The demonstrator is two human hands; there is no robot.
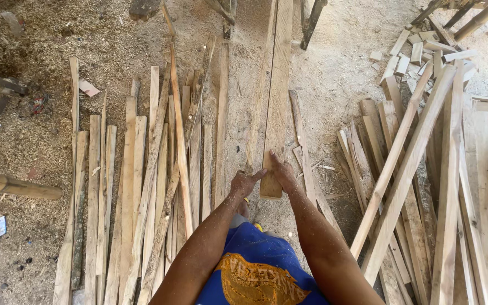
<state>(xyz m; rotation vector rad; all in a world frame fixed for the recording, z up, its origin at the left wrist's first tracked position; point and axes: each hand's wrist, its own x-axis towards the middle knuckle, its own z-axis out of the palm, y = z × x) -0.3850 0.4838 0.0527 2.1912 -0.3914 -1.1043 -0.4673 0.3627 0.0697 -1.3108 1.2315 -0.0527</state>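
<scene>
Plank (276, 85), long and pale, runs from the top centre of the frame down to the middle, where its near end lies under both hands. Right hand (284, 172) lies spread flat on that end, fingers open, pressing rather than gripping. Left hand (244, 182) is loosely curled at the plank's left edge, forefinger stretched toward the other hand; whether it grips the edge cannot be told. Sawdust (334, 79) coats the floor, the plank's face and both forearms. A row of thin slats (142, 186) lies at centre left, and a looser pile of battens (419, 169) leans across the right side, with short offcuts (419, 51) at upper right. Risks, as I judge them: the dusty face could let the flat palm slide, so the plank skews sideways; the rough sawn edge could splinter bare fingers; a sudden shove could knock the thin strip (301, 141) just right of the plank, or a foot could slip on loose shavings.
</scene>
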